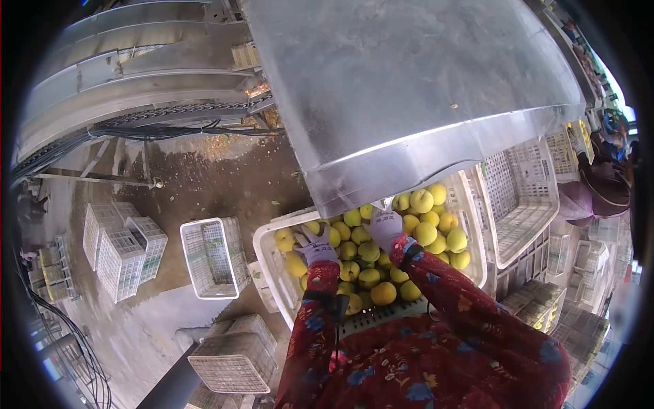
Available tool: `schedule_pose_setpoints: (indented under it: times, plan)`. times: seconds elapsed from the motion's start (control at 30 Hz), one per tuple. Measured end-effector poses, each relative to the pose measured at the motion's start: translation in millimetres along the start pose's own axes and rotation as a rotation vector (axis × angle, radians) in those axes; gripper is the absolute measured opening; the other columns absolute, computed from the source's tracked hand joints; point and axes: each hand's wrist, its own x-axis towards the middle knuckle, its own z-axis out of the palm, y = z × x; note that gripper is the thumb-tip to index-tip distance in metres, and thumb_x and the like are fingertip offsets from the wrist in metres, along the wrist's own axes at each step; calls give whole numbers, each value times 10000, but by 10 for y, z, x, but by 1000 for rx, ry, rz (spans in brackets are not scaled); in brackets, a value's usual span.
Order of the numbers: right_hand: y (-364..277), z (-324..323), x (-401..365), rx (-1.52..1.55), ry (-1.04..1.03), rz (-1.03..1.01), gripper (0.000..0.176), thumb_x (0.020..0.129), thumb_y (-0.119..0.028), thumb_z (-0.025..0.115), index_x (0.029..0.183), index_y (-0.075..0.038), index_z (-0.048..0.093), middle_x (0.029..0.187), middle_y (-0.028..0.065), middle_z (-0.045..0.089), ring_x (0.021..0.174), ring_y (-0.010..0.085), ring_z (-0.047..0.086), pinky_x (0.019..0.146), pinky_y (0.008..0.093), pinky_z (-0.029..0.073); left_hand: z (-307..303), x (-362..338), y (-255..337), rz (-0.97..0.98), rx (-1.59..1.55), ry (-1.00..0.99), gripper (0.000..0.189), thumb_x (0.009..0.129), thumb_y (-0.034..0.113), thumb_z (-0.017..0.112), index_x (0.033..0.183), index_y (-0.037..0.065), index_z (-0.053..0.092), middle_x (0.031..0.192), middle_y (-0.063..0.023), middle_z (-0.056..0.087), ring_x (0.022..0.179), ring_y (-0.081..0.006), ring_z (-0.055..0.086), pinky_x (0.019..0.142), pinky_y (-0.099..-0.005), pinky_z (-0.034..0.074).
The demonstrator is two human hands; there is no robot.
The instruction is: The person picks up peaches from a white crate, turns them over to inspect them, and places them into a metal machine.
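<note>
A white plastic crate (270, 240) in front of me holds many round yellow-green fruits (368, 251). Over its left part, my left hand (315, 246) in a pale glove lies on the fruits with its fingers spread. My right hand (386, 226), gloved the same way, reaches among the fruits near the crate's far side. Its fingertips are close to the lip of a metal chute (409, 153) and are partly hidden, so what they touch cannot be made out. The metal overhangs the crate's far edge.
To the right stands another white crate (482, 204), beside stacked crates (535, 303). On the wet floor at left are a white crate (193, 262), a crate group (121, 262) and a tipped crate (231, 373). Black cables (157, 133) run along metal rails. A person (603, 191) is at far right.
</note>
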Motion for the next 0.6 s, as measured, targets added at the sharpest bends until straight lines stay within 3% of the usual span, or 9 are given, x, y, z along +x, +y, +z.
schedule_pose_setpoints:
  times: [0.03, 0.13, 0.17, 0.27, 0.3, 0.4, 0.43, 0.53, 0.6]
  plan:
    - [-4, -52, 7, 181, -58, 111, 811, 807, -507, 714, 1362, 26, 459, 1195, 270, 563, 1024, 376, 645, 801, 438, 571, 61, 26, 60, -35, -4, 33, 904, 727, 534, 791, 1495, 356, 349, 1580, -291, 148, 1424, -546, 195, 1098, -677, 264]
    - [79, -110, -186, 357, 163, 18, 909, 737, -532, 766, 1371, 28, 433, 1226, 277, 539, 1072, 415, 615, 877, 466, 541, -185, -102, -29, 46, -47, 15, 909, 693, 563, 807, 1472, 314, 412, 1571, -302, 168, 1427, -537, 200, 1125, -635, 265]
    - [158, -228, -319, 590, 110, -30, 881, 693, -454, 826, 1349, 5, 457, 1255, 275, 512, 1095, 426, 591, 943, 465, 505, -57, -100, -143, 156, -51, 133, 866, 686, 549, 812, 1432, 264, 478, 1538, -299, 262, 1412, -518, 240, 1125, -607, 278]
    - [209, -986, -815, 742, -6, -194, 849, 683, -340, 856, 1353, -14, 448, 1271, 273, 494, 1117, 426, 570, 953, 468, 494, -288, -449, -307, 185, -673, 171, 820, 701, 523, 804, 1404, 222, 510, 1454, -268, 393, 1375, -475, 303, 1125, -578, 283]
    - [262, -1050, -889, 736, 100, -354, 836, 687, -293, 860, 1370, -36, 453, 1277, 253, 502, 1126, 415, 559, 970, 466, 482, -187, -458, -370, 308, -912, 196, 777, 722, 514, 786, 1373, 170, 536, 1366, -228, 463, 1341, -433, 343, 1132, -511, 301]
    - [207, -1480, -1192, 871, 172, -392, 829, 698, -279, 857, 1373, -20, 450, 1268, 233, 517, 1128, 416, 553, 972, 462, 479, -280, -726, -268, 515, -1144, 372, 719, 763, 310, 815, 1353, 30, 515, 1314, -183, 509, 1184, -293, 545, 1035, -413, 458]
    - [222, -1454, -1212, 775, 388, -469, 809, 711, -246, 862, 1363, -1, 451, 1233, 194, 549, 1033, 350, 601, 890, 409, 518, -250, -726, -256, 567, -1307, 354, 754, 771, 330, 812, 1363, -5, 488, 1302, -164, 516, 1149, -260, 569, 995, -391, 493]
    - [172, -1614, -1374, 952, 448, -407, 782, 719, -227, 868, 1339, 17, 459, 1177, 179, 571, 896, 266, 623, 773, 345, 533, -397, -803, -210, 681, -1429, 417, 808, 774, 376, 812, 1374, -32, 459, 1295, -150, 525, 1159, -253, 578, 994, -388, 498]
    - [130, -1633, -1294, 967, 565, -311, 735, 734, -225, 861, 1311, 16, 474, 1145, 173, 573, 827, 230, 611, 717, 324, 522, -577, -908, -224, 676, -1322, 474, 879, 756, 452, 816, 1388, -33, 446, 1307, -149, 533, 1172, -251, 577, 999, -382, 494]
